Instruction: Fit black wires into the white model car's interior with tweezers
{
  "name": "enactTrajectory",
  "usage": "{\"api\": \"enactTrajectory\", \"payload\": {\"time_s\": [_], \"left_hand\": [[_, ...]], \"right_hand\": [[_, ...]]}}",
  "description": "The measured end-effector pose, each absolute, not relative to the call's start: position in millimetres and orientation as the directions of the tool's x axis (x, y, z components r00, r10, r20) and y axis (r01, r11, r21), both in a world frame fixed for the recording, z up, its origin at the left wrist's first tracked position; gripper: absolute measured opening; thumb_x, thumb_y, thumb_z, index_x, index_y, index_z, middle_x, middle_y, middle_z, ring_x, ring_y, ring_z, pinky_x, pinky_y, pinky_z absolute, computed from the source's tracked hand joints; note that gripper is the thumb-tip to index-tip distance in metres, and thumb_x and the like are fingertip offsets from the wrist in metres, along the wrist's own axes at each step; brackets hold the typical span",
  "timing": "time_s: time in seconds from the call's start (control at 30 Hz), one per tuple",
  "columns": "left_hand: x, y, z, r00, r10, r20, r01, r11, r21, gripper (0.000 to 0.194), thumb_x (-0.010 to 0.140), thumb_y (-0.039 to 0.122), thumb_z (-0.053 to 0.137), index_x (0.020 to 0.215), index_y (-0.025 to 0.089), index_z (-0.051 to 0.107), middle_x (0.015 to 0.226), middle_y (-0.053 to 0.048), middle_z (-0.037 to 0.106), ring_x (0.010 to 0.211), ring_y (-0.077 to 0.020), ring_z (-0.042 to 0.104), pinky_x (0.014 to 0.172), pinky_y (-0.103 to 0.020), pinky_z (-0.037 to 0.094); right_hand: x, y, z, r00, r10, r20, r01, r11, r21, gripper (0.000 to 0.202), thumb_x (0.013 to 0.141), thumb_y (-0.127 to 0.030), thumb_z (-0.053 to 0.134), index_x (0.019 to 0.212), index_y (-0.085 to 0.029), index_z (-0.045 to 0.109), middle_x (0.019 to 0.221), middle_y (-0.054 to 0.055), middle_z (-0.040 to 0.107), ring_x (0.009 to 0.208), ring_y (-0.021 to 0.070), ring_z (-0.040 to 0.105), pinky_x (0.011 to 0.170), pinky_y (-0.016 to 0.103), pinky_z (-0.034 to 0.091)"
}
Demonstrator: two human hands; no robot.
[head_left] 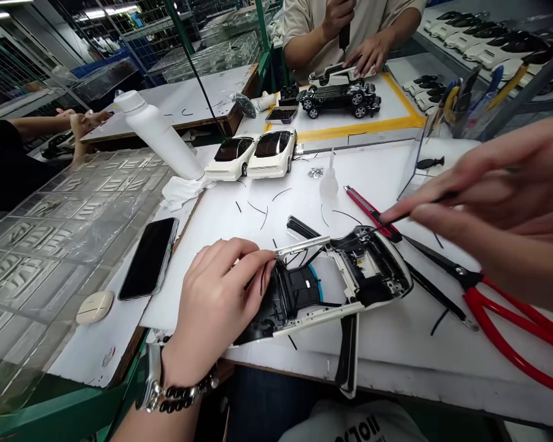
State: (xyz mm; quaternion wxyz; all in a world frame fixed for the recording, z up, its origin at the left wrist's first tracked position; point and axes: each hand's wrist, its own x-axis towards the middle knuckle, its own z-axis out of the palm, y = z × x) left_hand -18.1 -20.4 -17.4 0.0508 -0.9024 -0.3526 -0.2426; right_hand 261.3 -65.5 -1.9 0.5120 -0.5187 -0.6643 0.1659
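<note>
Head view: the left hand (221, 294) pinches a thin black wire (262, 279) against the upturned white model car body (332, 279) near the desk (396, 344) edge. The right hand (498, 202), raised above it, grips a slim black tool (424, 205). Red-handled pliers (488, 307) lie under the right hand.

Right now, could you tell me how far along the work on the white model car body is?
Two finished-looking white cars stand at the back of the table. In hand: the left hand steadies an upturned car body shell, pinching a thin black strip at its edge, while the right hand brings a thin tool. Left: the shell is open underneath with no chassis or wheels, and loose black strips lie around.
</note>
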Motion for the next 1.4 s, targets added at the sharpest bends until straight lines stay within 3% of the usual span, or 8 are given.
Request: {"api": "enactTrajectory", "payload": {"time_s": [0.1,0.3,0.87,1.07,1.4], "left_hand": [[-16.3,-17.4,-16.5,0.634,0.615,0.469,0.671,-0.739,0.060,0.009,0.087,0.020,0.060,0.091,0.017,0.068,0.081,-0.004,0.064,0.074,-0.0179,0.058,0.066,-0.033,0.045],[-13.4,-12.8,-17.9,0.629,0.630,0.455,0.692,-0.720,0.041,0.011,0.089,0.023,0.058,0.091,0.018,0.068,0.082,-0.004,0.064,0.074,-0.0174,0.057,0.066,-0.031,0.044],[-11.9,-11.5,-19.6,0.617,0.641,0.455,0.705,-0.708,0.042,0.014,0.091,0.024,0.056,0.090,0.017,0.067,0.081,-0.004,0.064,0.074,-0.0177,0.057,0.068,-0.031,0.043],[-12.1,-10.8,-21.0,0.624,0.636,0.454,0.700,-0.713,0.038,0.013,0.090,0.024,0.056,0.091,0.017,0.067,0.082,-0.004,0.064,0.075,-0.0176,0.057,0.069,-0.031,0.044],[-13.8,-11.7,-20.9,0.626,0.634,0.454,0.700,-0.713,0.029,0.013,0.091,0.024,0.056,0.091,0.018,0.067,0.082,-0.004,0.064,0.074,-0.0175,0.057,0.067,-0.031,0.043]], "right_hand": [[244.5,-55.2,-10.4,-0.063,0.901,0.429,0.477,0.405,-0.780,0.021,0.081,-0.031,0.067,0.087,-0.026,0.048,0.080,-0.002,0.067,0.080,0.0195,0.070,0.061,0.030,0.054],[214.4,-39.4,-21.6,-0.253,0.924,0.288,0.511,0.380,-0.771,0.015,0.087,-0.025,0.057,0.086,-0.023,0.042,0.078,-0.002,0.071,0.081,0.0189,0.069,0.072,0.033,0.050],[207.3,-34.6,-32.3,-0.272,0.901,0.337,0.513,0.432,-0.742,0.014,0.088,-0.020,0.054,0.086,-0.022,0.040,0.077,-0.002,0.068,0.079,0.0170,0.069,0.065,0.028,0.045],[207.2,-33.3,-35.3,-0.238,0.905,0.352,0.526,0.424,-0.737,0.014,0.087,-0.022,0.055,0.086,-0.023,0.041,0.072,-0.002,0.060,0.076,0.0177,0.068,0.057,0.026,0.043],[208.5,-36.1,-31.3,-0.226,0.907,0.356,0.526,0.421,-0.739,0.014,0.086,-0.022,0.056,0.086,-0.022,0.042,0.077,-0.002,0.066,0.077,0.0172,0.069,0.062,0.027,0.044]]}}
